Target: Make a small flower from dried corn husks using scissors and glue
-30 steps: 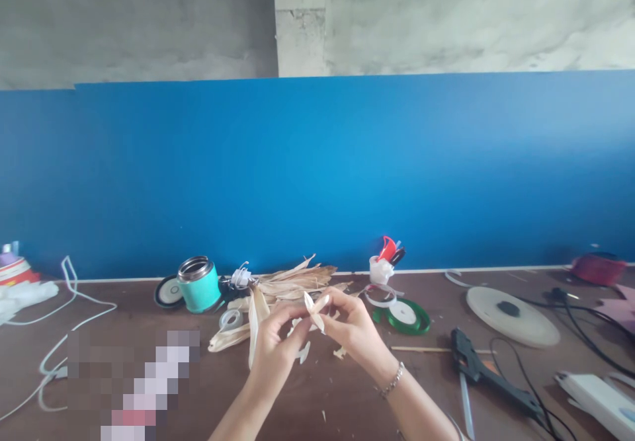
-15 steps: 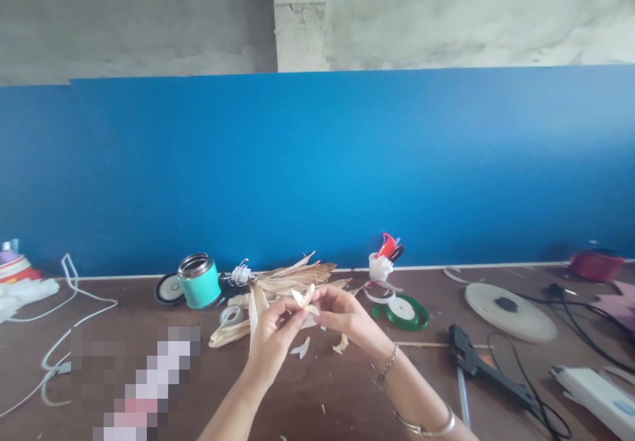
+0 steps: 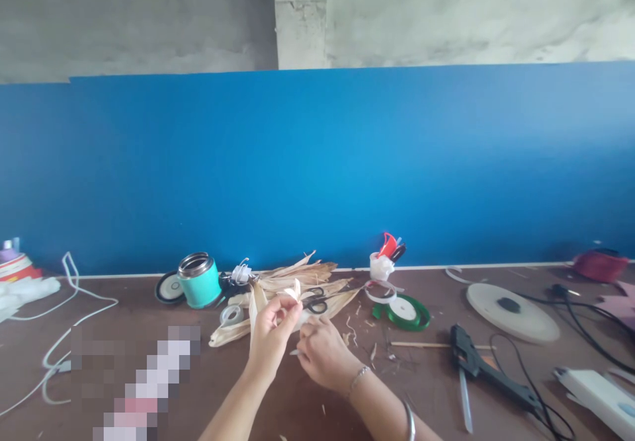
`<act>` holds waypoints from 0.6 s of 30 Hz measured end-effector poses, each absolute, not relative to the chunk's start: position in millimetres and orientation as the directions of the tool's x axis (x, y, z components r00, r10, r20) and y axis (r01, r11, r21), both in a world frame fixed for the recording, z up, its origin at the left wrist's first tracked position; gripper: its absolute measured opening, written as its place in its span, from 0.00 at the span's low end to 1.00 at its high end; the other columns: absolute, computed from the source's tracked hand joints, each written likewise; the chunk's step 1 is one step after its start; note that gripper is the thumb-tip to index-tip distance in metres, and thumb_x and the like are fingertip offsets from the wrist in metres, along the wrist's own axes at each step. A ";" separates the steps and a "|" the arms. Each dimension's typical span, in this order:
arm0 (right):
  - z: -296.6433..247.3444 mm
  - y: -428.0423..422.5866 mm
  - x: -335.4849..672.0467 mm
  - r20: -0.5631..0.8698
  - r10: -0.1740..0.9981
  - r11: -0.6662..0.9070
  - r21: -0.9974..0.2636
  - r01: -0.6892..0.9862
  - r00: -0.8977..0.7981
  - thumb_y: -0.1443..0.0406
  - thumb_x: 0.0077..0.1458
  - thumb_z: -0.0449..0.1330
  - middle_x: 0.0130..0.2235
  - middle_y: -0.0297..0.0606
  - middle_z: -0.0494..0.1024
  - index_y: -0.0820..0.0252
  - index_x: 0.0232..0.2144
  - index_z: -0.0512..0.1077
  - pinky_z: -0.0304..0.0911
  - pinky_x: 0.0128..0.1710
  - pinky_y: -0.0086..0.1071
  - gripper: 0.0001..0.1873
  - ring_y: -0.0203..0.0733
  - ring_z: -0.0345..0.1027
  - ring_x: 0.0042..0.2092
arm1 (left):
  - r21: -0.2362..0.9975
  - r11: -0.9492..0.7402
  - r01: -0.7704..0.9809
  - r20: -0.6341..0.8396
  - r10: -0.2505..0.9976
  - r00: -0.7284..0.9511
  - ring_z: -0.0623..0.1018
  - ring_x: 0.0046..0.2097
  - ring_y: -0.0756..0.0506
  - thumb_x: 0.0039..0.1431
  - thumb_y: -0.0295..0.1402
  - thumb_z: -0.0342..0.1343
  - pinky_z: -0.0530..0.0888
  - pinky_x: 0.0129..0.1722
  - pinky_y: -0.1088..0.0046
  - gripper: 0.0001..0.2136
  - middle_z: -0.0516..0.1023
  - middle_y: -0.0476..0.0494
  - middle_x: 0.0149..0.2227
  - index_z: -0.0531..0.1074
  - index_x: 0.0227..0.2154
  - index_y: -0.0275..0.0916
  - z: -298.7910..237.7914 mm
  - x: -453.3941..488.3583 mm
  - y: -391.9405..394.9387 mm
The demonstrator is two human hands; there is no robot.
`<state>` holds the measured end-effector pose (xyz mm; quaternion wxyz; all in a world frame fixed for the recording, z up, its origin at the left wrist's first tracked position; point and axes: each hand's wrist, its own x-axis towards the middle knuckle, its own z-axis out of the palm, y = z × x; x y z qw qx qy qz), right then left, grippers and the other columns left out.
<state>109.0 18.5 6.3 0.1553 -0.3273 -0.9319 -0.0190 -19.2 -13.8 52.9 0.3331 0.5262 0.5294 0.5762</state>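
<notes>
Between the thumb and fingers of my left hand (image 3: pixel 274 332) is a small folded piece of pale corn husk (image 3: pixel 294 291), its tips pointing up. Lower and to the right, my right hand (image 3: pixel 325 352) is at the table with its fingers curled in. A small pale husk scrap (image 3: pixel 296 352) shows at its fingertips; the pinch itself is hidden under the hand. Behind both hands lies a pile of dried corn husks (image 3: pixel 302 272), with black-handled scissors (image 3: pixel 316 301) on it. A roll of clear tape (image 3: pixel 231 316) sits left of my left hand.
A turquoise jar (image 3: pixel 199 282) stands back left. To the right are a green ribbon spool (image 3: pixel 404 310), a white cup with pens (image 3: pixel 381 267), a glue gun (image 3: pixel 489 368) with its cord, a round pale disc (image 3: pixel 513 313) and a white box (image 3: pixel 595 398). A blue partition (image 3: pixel 317 170) closes the back.
My right hand has let go of the folded husk piece and moved down to the scrap on the table. My left hand keeps the piece, and the scissors have come into view.
</notes>
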 end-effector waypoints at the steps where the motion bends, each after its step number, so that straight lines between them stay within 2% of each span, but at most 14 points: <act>1: 6.8 18.0 108.0 0.309 0.578 0.798 -0.019 0.603 -0.755 0.70 0.49 0.57 0.29 0.41 0.76 0.62 0.21 0.74 0.59 0.41 0.38 0.08 0.45 0.67 0.37 | 0.960 -0.216 0.176 0.254 0.938 -0.237 0.68 0.28 0.50 0.53 0.42 0.55 0.65 0.30 0.76 0.11 0.68 0.52 0.25 0.71 0.27 0.39 52.2 -19.4 -13.5; 3: 6.9 17.9 106.2 0.326 0.553 0.803 0.036 0.595 -0.766 0.71 0.48 0.57 0.28 0.42 0.75 0.63 0.21 0.74 0.58 0.41 0.38 0.08 0.45 0.66 0.37 | 0.957 -0.219 0.190 0.264 0.930 -0.257 0.71 0.30 0.48 0.53 0.42 0.55 0.67 0.32 0.74 0.11 0.71 0.49 0.28 0.72 0.29 0.39 50.2 -20.0 -12.8; 6: 6.1 19.1 107.1 0.325 0.570 0.791 0.028 0.611 -0.755 0.71 0.47 0.57 0.28 0.41 0.75 0.63 0.22 0.73 0.56 0.39 0.38 0.06 0.45 0.65 0.37 | 0.946 -0.212 0.245 0.279 0.917 -0.285 0.72 0.31 0.47 0.53 0.42 0.55 0.68 0.33 0.72 0.12 0.74 0.46 0.29 0.72 0.31 0.38 46.4 -21.3 -11.1; 11: 6.9 21.1 112.3 0.228 0.553 0.823 0.002 0.568 -0.801 0.65 0.49 0.57 0.31 0.40 0.75 0.62 0.22 0.73 0.54 0.42 0.39 0.08 0.45 0.63 0.40 | 0.939 -0.168 0.300 0.268 0.904 -0.333 0.71 0.27 0.47 0.52 0.44 0.55 0.68 0.28 0.72 0.14 0.74 0.46 0.26 0.73 0.30 0.37 40.4 -22.8 -7.0; 18: 8.3 22.2 104.9 0.224 0.550 0.819 0.044 0.572 -0.805 0.69 0.50 0.54 0.31 0.43 0.74 0.64 0.24 0.72 0.53 0.42 0.40 0.08 0.46 0.63 0.39 | 0.932 -0.162 0.325 0.280 0.891 -0.357 0.73 0.27 0.46 0.51 0.43 0.56 0.68 0.28 0.72 0.13 0.75 0.45 0.25 0.74 0.29 0.36 36.5 -24.6 -4.1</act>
